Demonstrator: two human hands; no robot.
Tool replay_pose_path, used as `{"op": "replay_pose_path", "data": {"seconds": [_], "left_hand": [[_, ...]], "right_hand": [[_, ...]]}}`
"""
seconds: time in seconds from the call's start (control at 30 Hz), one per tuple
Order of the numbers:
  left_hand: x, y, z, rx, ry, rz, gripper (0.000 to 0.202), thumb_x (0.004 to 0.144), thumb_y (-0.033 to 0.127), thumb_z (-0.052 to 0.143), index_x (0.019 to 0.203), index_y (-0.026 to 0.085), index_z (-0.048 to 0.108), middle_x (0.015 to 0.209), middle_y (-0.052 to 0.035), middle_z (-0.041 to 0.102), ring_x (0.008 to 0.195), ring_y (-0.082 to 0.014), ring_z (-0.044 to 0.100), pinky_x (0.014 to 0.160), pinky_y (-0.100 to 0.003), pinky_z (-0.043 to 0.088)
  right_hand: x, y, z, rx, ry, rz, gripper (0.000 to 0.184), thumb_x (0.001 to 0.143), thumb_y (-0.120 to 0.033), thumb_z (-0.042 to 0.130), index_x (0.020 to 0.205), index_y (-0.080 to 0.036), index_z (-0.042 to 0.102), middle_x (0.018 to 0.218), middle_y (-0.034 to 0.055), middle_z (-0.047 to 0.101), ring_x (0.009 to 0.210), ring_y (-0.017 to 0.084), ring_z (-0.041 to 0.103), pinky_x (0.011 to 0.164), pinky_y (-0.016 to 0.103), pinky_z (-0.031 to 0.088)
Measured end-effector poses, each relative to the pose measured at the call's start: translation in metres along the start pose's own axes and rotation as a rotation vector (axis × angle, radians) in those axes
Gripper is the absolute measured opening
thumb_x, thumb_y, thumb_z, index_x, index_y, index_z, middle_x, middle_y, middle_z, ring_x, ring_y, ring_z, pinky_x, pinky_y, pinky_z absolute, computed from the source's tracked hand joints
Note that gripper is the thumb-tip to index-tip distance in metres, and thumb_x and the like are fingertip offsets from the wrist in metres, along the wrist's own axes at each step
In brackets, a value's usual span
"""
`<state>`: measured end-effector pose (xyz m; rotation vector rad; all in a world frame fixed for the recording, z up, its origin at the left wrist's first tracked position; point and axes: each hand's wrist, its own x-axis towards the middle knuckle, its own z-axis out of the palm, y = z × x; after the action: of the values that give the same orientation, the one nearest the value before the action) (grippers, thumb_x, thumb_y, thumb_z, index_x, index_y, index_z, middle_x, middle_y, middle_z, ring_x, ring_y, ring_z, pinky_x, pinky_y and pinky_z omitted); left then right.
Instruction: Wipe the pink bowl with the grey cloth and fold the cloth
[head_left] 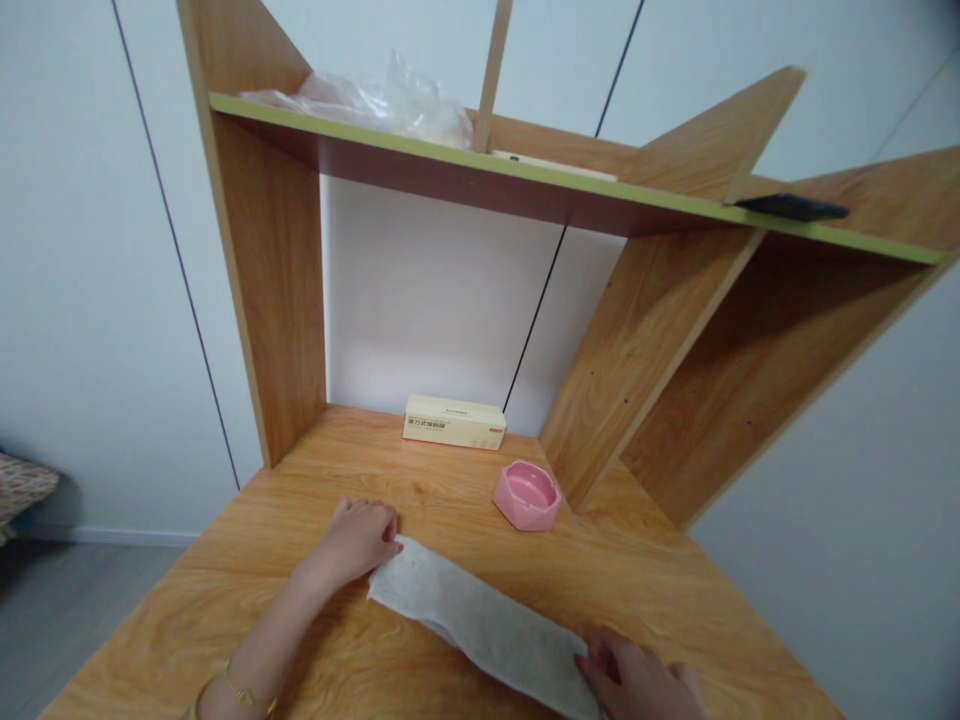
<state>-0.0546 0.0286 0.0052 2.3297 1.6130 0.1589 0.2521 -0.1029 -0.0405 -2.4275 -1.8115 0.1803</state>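
Observation:
A long folded strip of grey-white cloth [484, 620] stretches at a slant across the wooden desk [225, 590]. Its upper left corner is pinched in my left hand [364, 540], fingers closed. At the lower right end, my right hand [634, 675] grips the cloth's edge, thumb and fingers together. The hand is partly cut off by the frame's bottom. Beyond the cloth sits a pink angular ashtray-like bowl [527, 497], touched by neither hand.
A cream cling-film box [454, 422] stands against the back wall. Upright wooden panels [270, 300] flank the desk on both sides. Overhead runs a green-edged shelf [420, 150] with a clear plastic bag [397, 105] and a flat dark object [793, 207].

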Motion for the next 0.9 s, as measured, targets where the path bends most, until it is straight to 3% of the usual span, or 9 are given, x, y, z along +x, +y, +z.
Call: {"op": "replay_pose_path", "data": {"seconds": [0.3,0.47,0.57,0.73,0.8,0.9], "left_hand": [[-0.001,0.001,-0.006,0.001,0.076,0.01,0.015,0.078,0.026,0.048,0.068,0.021,0.059,0.083,-0.0041,0.066,0.087,-0.0235,0.057,0.073,-0.033,0.032],[0.001,0.008,-0.005,0.048,0.129,-0.014,0.021,0.085,0.024,0.039,0.078,0.021,0.059,0.089,-0.0051,0.066,0.087,-0.0226,0.057,0.071,-0.032,0.033],[0.004,0.01,0.002,0.116,0.133,-0.026,0.022,0.087,0.024,0.037,0.082,0.02,0.058,0.09,-0.0065,0.065,0.087,-0.0223,0.057,0.072,-0.032,0.034],[0.007,0.012,0.011,0.181,0.16,-0.074,0.018,0.085,0.022,0.04,0.09,0.016,0.057,0.094,-0.0104,0.063,0.093,-0.0252,0.055,0.077,-0.034,0.033],[0.008,0.015,0.012,0.141,0.192,-0.036,0.017,0.084,0.022,0.041,0.092,0.016,0.055,0.096,-0.0097,0.061,0.094,-0.0246,0.053,0.077,-0.034,0.033],[0.008,0.023,0.016,-0.025,0.203,0.161,0.012,0.082,0.021,0.045,0.088,0.019,0.055,0.094,-0.005,0.06,0.092,-0.0209,0.052,0.078,-0.031,0.034]], "right_hand": [[0.0,-0.002,-0.011,-0.002,-0.087,0.013,0.022,0.079,-0.031,0.043,0.067,-0.03,0.062,0.072,-0.0034,0.069,0.078,0.022,0.064,0.065,0.03,0.032],[0.0,-0.002,-0.009,-0.021,-0.042,0.007,0.027,0.082,-0.028,0.038,0.068,-0.028,0.061,0.07,-0.0022,0.069,0.076,0.021,0.064,0.068,0.033,0.032],[0.003,0.002,-0.003,-0.024,-0.092,0.0,0.028,0.083,-0.028,0.036,0.069,-0.027,0.061,0.071,-0.0014,0.069,0.077,0.021,0.064,0.069,0.033,0.034],[0.007,0.009,0.007,-0.021,0.03,-0.007,0.024,0.082,-0.034,0.037,0.078,-0.026,0.06,0.077,0.0016,0.068,0.076,0.022,0.064,0.064,0.031,0.037],[0.007,0.01,0.009,0.019,0.055,-0.004,0.022,0.079,-0.039,0.042,0.082,-0.027,0.059,0.083,0.0019,0.068,0.075,0.022,0.064,0.061,0.029,0.037],[0.008,0.009,0.013,0.122,0.043,0.032,0.027,0.077,-0.048,0.043,0.074,-0.026,0.057,0.076,0.0009,0.067,0.074,0.021,0.063,0.06,0.028,0.038]]}}
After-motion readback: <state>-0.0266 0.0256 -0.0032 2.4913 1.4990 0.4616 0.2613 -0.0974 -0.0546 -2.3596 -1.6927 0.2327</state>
